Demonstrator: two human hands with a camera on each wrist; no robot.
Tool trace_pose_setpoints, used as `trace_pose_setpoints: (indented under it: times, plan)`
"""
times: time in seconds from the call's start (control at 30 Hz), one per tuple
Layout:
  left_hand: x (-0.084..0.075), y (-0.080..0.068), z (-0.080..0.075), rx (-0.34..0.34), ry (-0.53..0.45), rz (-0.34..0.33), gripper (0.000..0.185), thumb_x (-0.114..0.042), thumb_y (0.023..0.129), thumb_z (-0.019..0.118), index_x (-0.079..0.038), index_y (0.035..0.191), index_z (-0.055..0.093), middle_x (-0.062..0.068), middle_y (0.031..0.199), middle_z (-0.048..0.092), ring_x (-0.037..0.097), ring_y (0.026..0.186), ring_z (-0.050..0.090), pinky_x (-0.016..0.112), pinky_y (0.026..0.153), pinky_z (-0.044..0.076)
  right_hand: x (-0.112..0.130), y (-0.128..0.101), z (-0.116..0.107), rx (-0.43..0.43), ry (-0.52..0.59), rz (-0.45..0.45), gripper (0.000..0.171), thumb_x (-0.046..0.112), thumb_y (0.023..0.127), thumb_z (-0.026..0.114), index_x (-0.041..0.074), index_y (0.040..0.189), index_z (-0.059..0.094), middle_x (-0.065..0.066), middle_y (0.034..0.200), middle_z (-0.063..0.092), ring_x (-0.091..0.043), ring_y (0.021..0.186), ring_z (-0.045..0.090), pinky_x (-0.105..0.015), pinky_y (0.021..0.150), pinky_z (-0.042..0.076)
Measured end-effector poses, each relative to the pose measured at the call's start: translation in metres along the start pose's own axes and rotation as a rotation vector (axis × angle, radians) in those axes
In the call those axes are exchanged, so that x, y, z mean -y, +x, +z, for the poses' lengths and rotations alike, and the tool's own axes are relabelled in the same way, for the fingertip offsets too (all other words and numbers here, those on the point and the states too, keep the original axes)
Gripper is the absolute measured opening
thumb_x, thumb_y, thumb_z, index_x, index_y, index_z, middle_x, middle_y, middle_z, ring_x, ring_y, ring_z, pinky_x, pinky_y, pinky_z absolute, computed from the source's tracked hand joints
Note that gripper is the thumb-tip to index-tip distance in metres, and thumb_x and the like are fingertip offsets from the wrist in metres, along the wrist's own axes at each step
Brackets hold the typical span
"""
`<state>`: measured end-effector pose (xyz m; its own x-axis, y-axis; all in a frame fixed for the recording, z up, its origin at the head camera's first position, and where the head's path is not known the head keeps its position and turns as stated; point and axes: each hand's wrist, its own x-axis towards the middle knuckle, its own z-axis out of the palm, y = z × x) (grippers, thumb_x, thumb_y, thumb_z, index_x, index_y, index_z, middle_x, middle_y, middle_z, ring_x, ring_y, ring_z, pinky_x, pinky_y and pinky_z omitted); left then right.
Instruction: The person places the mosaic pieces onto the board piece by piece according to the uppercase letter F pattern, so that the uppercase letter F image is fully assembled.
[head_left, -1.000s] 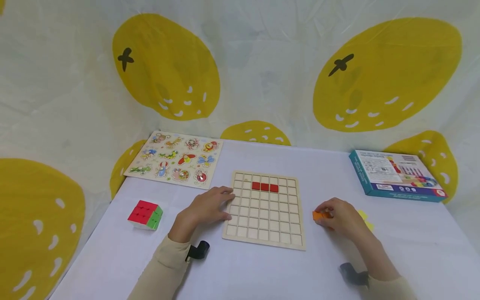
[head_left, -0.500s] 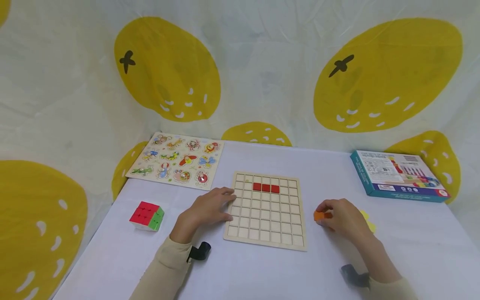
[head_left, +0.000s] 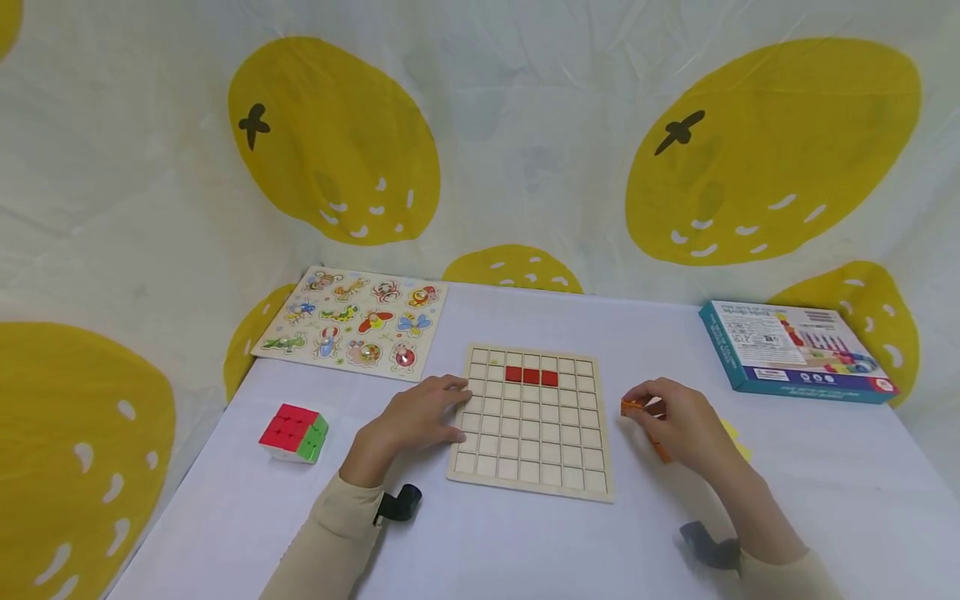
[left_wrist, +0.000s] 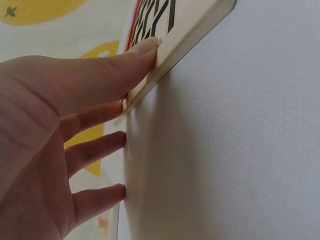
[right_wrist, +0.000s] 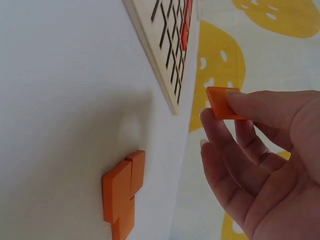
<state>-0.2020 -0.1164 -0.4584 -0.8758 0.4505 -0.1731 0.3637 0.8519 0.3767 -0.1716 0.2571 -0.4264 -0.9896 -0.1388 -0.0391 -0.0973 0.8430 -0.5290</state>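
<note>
A wooden grid board (head_left: pixel 520 481) lies mid-table, with several square cells and a row of three red tiles (head_left: pixel 531 377) near its far side. Thumb and fingertips of my left hand (head_left: pixel 420 414) rest at the board's left edge, the fingers spread and relaxed; in the left wrist view the thumb (left_wrist: pixel 100 80) lies on the frame. To the right of the board, my right hand (head_left: pixel 684 421) pinches an orange square tile (right_wrist: pixel 222 104) between thumb and fingers, raised above the table. Below it, more orange tiles (right_wrist: pixel 122 192) lie together on the cloth.
Yellow pieces (head_left: pixel 737 440) lie partly hidden behind the right hand. A red-and-green puzzle cube (head_left: pixel 294 432) sits at the left. An insect picture puzzle (head_left: pixel 348 321) lies at the back left, and a teal-edged box (head_left: pixel 795 350) at the back right. A fruit-print cloth (head_left: pixel 525 125) hangs behind.
My right hand has lifted an orange tile off the table and shifted slightly up and away, uncovering other orange tiles beneath. The left hand has stayed at the board's edge.
</note>
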Motion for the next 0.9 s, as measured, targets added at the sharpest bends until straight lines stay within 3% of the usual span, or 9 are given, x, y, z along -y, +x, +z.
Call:
trace_pose_setpoints:
  times: [0.17,0.4,0.63,0.9]
  plan:
    - [-0.001,0.000,0.000,0.005,-0.008,0.001,0.066,-0.035,0.084,0.083,-0.018,0.144,0.060,0.000,0.158,0.049,0.025,0.148,0.045,0.049,0.115,0.046,0.002,0.000,-0.001,0.000,0.015,-0.029,0.036,0.014,0.092,0.074,0.009,0.127,0.068,-0.008,0.107,0.072,-0.019,0.089,0.071,-0.016,0.066,0.053]
    - [0.000,0.000,0.000,0.005,-0.001,-0.001,0.067,-0.036,0.085,0.083,-0.018,0.144,0.060,0.000,0.159,0.048,0.025,0.148,0.044,0.050,0.115,0.046,0.008,0.003,0.006,0.053,0.128,0.056,0.021,0.021,0.094,0.073,0.012,0.113,0.072,-0.010,0.103,0.075,-0.020,0.077,0.065,-0.027,0.048,0.049]
    - [0.002,0.002,0.001,0.004,0.006,0.002,0.067,-0.037,0.085,0.083,-0.018,0.145,0.059,-0.001,0.159,0.048,0.024,0.149,0.044,0.049,0.116,0.045,0.020,0.017,0.029,0.004,0.185,-0.050,0.016,0.016,0.088,0.079,0.011,0.104,0.079,-0.008,0.106,0.074,-0.017,0.082,0.070,-0.018,0.064,0.053]
    - [0.002,0.001,0.001,0.004,0.001,0.001,0.067,-0.037,0.085,0.082,-0.019,0.145,0.059,-0.001,0.160,0.048,0.024,0.149,0.044,0.049,0.117,0.045,0.047,0.031,0.064,0.093,0.249,-0.098,0.023,0.009,0.088,0.077,0.009,0.110,0.079,-0.010,0.113,0.071,-0.019,0.093,0.073,-0.023,0.078,0.061]
